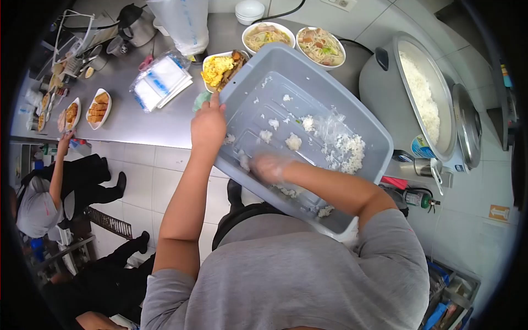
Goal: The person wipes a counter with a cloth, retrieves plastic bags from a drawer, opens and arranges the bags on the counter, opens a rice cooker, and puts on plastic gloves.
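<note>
A grey plastic tub [357,107] stands tilted toward me at the edge of the steel counter, with clumps of white rice [352,154] scattered over its bottom. My left hand [209,125] grips the tub's left rim near the far corner. Inside the tub, near the close wall, is my right hand [269,168], which seems to wear a clear plastic glove. Its fingers are smeared by motion, among bits of rice. A crumpled piece of clear plastic [331,127] lies in the tub.
Right of the tub stands a large pot [379,82] of rice. Behind are noodle bowls [268,36] and a dish of egg and meat [220,70]. Plastic bags [162,82] and plates of fried food [99,109] lie leftward. Another person [41,203] works at the left.
</note>
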`<state>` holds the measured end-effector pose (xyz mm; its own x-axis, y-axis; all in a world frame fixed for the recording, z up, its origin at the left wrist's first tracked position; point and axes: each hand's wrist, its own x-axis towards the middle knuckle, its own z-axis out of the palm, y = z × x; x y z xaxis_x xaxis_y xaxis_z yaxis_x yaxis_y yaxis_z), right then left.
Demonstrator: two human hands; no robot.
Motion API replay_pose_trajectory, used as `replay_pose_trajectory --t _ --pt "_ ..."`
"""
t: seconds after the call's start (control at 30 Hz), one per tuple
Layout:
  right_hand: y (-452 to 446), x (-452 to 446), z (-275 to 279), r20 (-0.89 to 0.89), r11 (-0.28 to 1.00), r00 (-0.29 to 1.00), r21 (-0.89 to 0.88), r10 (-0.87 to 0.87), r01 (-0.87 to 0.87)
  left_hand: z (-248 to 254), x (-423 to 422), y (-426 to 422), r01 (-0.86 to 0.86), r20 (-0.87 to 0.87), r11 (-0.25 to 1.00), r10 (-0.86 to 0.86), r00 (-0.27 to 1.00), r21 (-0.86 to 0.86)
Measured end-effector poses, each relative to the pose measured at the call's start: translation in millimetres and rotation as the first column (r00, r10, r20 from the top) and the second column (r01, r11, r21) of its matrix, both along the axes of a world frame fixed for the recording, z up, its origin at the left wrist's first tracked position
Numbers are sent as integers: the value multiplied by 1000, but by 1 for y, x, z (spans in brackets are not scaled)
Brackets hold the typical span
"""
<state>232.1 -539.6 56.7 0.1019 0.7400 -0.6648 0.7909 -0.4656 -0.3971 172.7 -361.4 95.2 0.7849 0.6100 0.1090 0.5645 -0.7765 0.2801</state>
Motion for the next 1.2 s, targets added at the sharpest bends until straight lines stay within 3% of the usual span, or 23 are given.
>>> replay_pose_trajectory --t 0.07,0.13,0.17,0.2,0.27,0.3,0.4,0.43,0.5,0.57,0.67,0.77,0.83,0.87,0.93,0.97,1.0,1.07,1.13,1.2 --pt "-25 19 75 -135 876 925 -298 355 -380 -1 1 2 5 23 1000 -5 1000 4" --pt "-66 64 62 -199 998 978 9 62 -61 -4 1 3 12 46 1000 -13 999 21" --pt "-72 72 82 -421 952 876 83 -236 296 -2 0 2 5 30 1000 -5 1000 -15" --pt "-74 77 103 -624 779 638 74 -451 623 3 1 1 -3 17 999 4 1000 -49" --pt "-88 80 99 -969 620 75 -91 -235 779 4 3 0 -4 98 999 8 995 -44" --pt "-91 78 102 -973 558 -227 -213 -44 802 5 3 0 2 183 1000 -1 983 -4" --pt "-89 62 112 -949 422 -315 -279 17 863 17 2 -15 134 387 991 -133 913 24" --pt "-93 65 109 -985 284 -134 -161 -110 945 22 2 -24 202 441 979 -191 877 22" --pt "-111 82 95 -890 57 167 158 -425 986 23 1 -43 286 427 958 -259 866 0" --pt "-141 110 69 -864 -201 48 171 -501 965 18 1 -52 324 418 946 -285 863 -25" --pt "-166 129 46 -721 -317 6 312 -693 896 7 0 -52 320 408 945 -269 873 -63" --pt "-163 131 21 -292 -29 220 658 -931 752 7 -1 -54 342 427 937 -283 859 -67" --pt "-148 124 10 -140 212 360 595 -922 776 9 2 -57 360 442 931 -300 845 -58" --pt "-139 118 5 -69 327 431 545 -900 772 7 2 -62 416 451 894 -307 838 -166" --pt "-116 91 22 -210 238 406 544 -890 804 3 7 -77 496 472 787 -302 828 -368" --pt "-105 74 36 -280 199 396 536 -875 820 10 11 -89 473 453 689 -231 861 -549" --pt "-97 57 53 -252 284 478 546 -842 788 17 15 -103 433 415 556 -167 894 -709" --pt "-88 29 81 -192 435 625 564 -757 701 18 19 -122 426 431 468 -103 896 -774" --pt "-92 17 67 -391 318 632 618 -670 719 7 22 -125 483 485 419 -111 868 -769" --pt "-96 21 55 -518 187 579 622 -630 761 -1 22 -109 396 422 513 -71 904 -762"
